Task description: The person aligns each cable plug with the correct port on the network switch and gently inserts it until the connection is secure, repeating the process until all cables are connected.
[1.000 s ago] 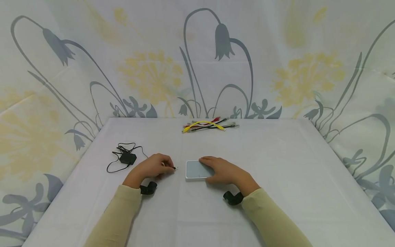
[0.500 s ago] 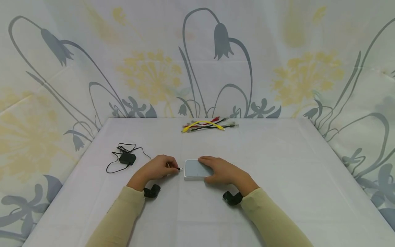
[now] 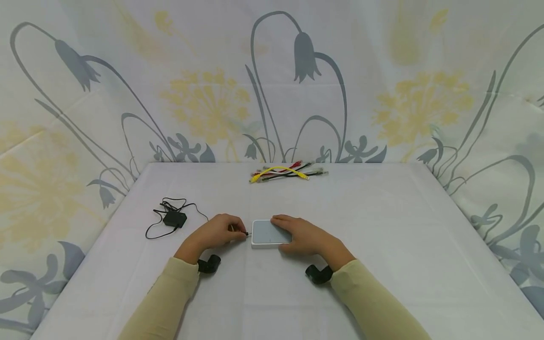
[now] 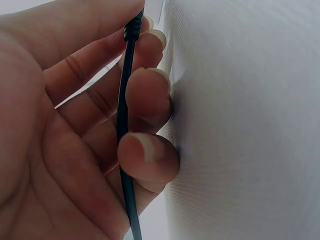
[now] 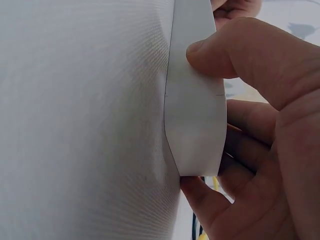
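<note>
In the head view my left hand (image 3: 223, 231) pinches the small black barrel plug (image 3: 248, 233) of a power cord, its metal tip pointing right at the left side of a flat white box with a grey top (image 3: 261, 233). The left wrist view shows the plug's ribbed collar (image 4: 132, 30) under the thumb and the black cord (image 4: 123, 100) running down across the palm. My right hand (image 3: 310, 238) grips the box's right end, thumb on the near side and fingers on the far side. In the right wrist view the white side wall (image 5: 195, 125) stands close against the tablecloth.
A black power adapter (image 3: 174, 218) lies left of my left hand with its cord looped around it. Several short cables, one a yellow cable (image 3: 278, 169), lie bunched at the table's back edge. A flowered curtain (image 3: 361, 94) hangs behind.
My left hand has moved right with the plug, bringing its tip up to the box's left side. My right hand keeps its grip, and the box has shifted slightly left.
</note>
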